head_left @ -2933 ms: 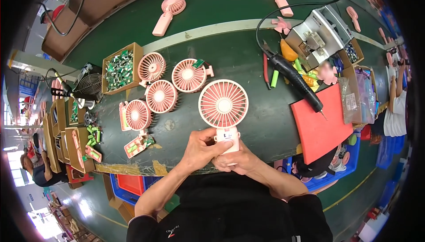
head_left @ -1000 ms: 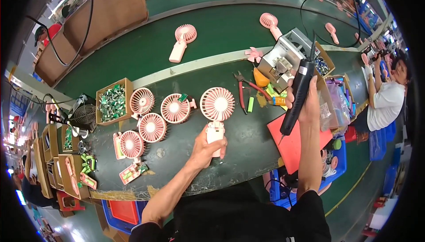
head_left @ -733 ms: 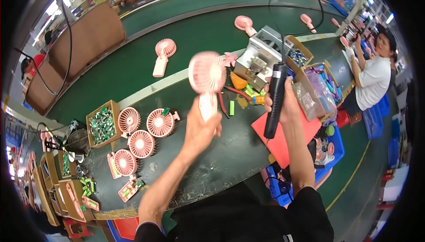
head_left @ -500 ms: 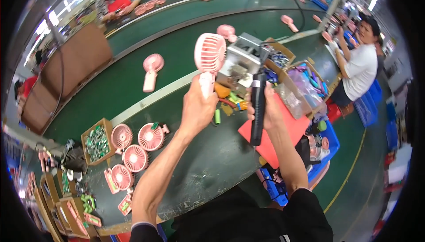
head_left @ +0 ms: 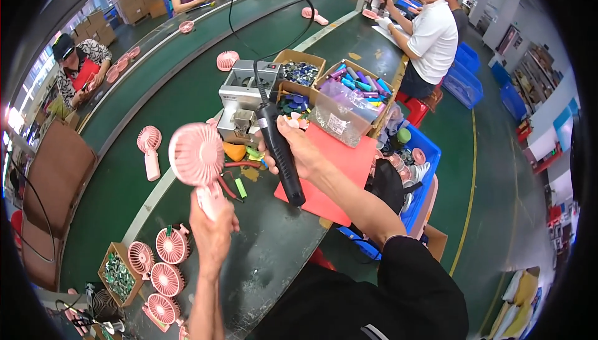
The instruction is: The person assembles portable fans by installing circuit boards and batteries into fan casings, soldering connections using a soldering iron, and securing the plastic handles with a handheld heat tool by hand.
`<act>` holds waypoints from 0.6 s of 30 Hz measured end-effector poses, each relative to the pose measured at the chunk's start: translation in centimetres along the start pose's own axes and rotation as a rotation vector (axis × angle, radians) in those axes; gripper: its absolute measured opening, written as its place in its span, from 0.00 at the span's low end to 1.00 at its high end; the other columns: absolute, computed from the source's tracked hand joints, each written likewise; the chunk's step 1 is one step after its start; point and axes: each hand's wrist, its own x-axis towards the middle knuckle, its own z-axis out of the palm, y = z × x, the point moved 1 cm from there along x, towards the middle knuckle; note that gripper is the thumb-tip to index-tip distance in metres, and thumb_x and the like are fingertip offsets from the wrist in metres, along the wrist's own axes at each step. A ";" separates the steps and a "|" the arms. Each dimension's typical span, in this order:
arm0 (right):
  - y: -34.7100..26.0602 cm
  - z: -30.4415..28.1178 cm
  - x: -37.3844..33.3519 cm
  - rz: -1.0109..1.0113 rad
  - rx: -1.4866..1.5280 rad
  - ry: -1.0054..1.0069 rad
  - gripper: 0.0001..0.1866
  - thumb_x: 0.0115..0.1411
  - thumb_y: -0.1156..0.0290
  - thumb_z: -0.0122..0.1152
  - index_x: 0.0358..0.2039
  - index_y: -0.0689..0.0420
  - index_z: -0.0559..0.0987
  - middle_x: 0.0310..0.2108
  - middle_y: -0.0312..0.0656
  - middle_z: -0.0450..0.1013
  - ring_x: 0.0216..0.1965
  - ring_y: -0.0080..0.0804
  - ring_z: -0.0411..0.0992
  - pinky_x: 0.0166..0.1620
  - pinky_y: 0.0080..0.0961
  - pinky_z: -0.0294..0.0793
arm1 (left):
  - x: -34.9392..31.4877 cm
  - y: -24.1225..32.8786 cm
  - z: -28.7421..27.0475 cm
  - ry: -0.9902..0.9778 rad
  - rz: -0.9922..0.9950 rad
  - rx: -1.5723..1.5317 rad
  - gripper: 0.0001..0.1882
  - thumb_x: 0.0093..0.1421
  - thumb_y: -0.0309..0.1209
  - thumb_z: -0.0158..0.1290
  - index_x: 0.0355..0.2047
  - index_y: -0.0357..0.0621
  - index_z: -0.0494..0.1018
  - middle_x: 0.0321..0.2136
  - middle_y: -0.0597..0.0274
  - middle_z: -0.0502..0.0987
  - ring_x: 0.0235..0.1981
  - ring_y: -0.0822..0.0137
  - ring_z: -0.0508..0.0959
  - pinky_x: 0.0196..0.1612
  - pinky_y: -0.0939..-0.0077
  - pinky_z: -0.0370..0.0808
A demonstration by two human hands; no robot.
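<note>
A pink handheld fan (head_left: 198,153) is gripped by its handle in my closed left hand (head_left: 213,228), its round head up, above the work table. My right hand (head_left: 302,147) is wrapped around a black corded electric screwdriver (head_left: 281,153). The tool slants, its cord rising from the upper end, and I cannot make out a bit at its lower end. Fan and screwdriver are apart. Under the screwdriver lies a red sheet (head_left: 336,172). To the left of my left forearm, several pink fan heads (head_left: 167,278) lie beside a box of green circuit boards (head_left: 121,274).
Behind my hands stands a silver metal machine (head_left: 249,85). Cardboard boxes hold small parts (head_left: 299,71) and coloured cylinders (head_left: 358,85). A green conveyor (head_left: 112,215) carries another pink fan (head_left: 149,150). A blue crate (head_left: 427,172) stands at right; a co-worker in white (head_left: 430,35) sits beyond.
The view has swung right, so the table items appear further left. The fan now sits lower and shows another side of its head. The screwdriver has tilted, its upper end leaning left.
</note>
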 end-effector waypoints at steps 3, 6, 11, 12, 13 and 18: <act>0.2 0.3 1.2 -0.026 -0.028 -0.021 0.28 0.68 0.45 0.43 0.46 0.61 0.71 0.29 0.43 0.72 0.20 0.32 0.71 0.20 0.27 0.73 | -1.7 -5.0 -0.4 0.012 -0.116 -0.339 0.18 0.54 0.20 0.51 0.46 0.37 0.62 0.23 0.60 0.70 0.16 0.72 0.71 0.16 0.79 0.70; -0.7 1.4 2.3 -0.087 -0.152 0.083 0.30 0.67 0.43 0.43 0.43 0.61 0.73 0.28 0.40 0.73 0.19 0.30 0.71 0.21 0.28 0.73 | -2.8 -7.6 -0.8 0.078 -0.155 -0.552 0.19 0.55 0.19 0.52 0.47 0.38 0.61 0.24 0.58 0.70 0.16 0.70 0.71 0.15 0.76 0.70; -3.9 2.7 2.7 -0.408 -0.233 0.032 0.27 0.66 0.47 0.41 0.46 0.62 0.71 0.32 0.43 0.71 0.20 0.32 0.71 0.23 0.29 0.72 | -2.5 -10.1 -1.0 0.119 -0.194 -0.734 0.22 0.56 0.20 0.53 0.50 0.41 0.61 0.26 0.56 0.71 0.20 0.68 0.73 0.19 0.73 0.72; -4.3 2.9 3.4 -0.471 -0.326 -0.032 0.28 0.66 0.47 0.41 0.47 0.63 0.71 0.33 0.43 0.71 0.20 0.32 0.71 0.24 0.29 0.72 | -2.5 -10.5 -1.6 0.146 -0.186 -0.743 0.22 0.56 0.20 0.53 0.50 0.41 0.61 0.26 0.56 0.71 0.20 0.68 0.73 0.19 0.73 0.72; -4.3 3.7 4.4 -0.509 -0.323 -0.026 0.28 0.67 0.48 0.41 0.47 0.64 0.70 0.33 0.44 0.71 0.20 0.32 0.71 0.24 0.29 0.72 | -2.6 -10.9 -2.3 0.135 -0.185 -0.757 0.22 0.56 0.19 0.52 0.50 0.40 0.61 0.27 0.56 0.71 0.20 0.68 0.73 0.19 0.73 0.72; -4.6 8.4 7.4 -0.792 -0.413 0.040 0.16 0.64 0.66 0.57 0.43 0.67 0.70 0.31 0.44 0.71 0.21 0.29 0.71 0.23 0.25 0.71 | -2.5 -11.4 -3.0 0.099 -0.218 -0.826 0.22 0.56 0.18 0.51 0.50 0.40 0.60 0.27 0.54 0.70 0.20 0.66 0.73 0.19 0.72 0.72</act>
